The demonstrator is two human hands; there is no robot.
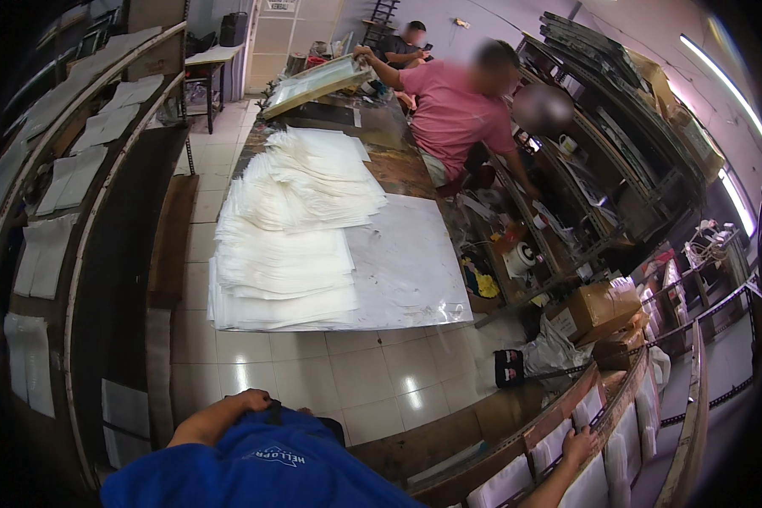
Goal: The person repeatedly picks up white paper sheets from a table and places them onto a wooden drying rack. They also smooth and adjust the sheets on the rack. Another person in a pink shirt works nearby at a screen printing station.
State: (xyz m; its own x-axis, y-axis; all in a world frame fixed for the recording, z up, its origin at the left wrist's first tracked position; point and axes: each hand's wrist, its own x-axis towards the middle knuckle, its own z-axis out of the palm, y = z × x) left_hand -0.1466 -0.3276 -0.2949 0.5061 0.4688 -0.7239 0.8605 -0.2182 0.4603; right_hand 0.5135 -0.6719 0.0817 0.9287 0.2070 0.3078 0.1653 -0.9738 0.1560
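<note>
Sheets (552, 444) sit in the rack at the lower right, just beside the right hand (579, 443), which lies at the rack (561, 409) edge with the arm stretched far out to the side. Its fingers bend over the edge; I cannot tell whether they are clamped on it or only rest there, though the reach looks like a steadying one. The left hand (250, 400) is drawn in at the waist against the blue shirt (262, 453), and whether its fingers are together or on something cannot be told.

Across the tiled floor (372, 372), a white pile (288, 271) covers the left part of the counter (406, 173). It lies in overlapping, stepped layers, which probably keeps many edges free to lift. A grey board (415, 262) lies beside and partly beneath it, perhaps to give a smooth bed.

At the far end, a co-worker (457, 93) props a frame (309, 85) at a slant with one hand, presumably to hold it clear of the dark patch (326, 113) below. On the left shelves (127, 140), papers (72, 179) lie flat and spaced out, seemingly to keep them apart.
</note>
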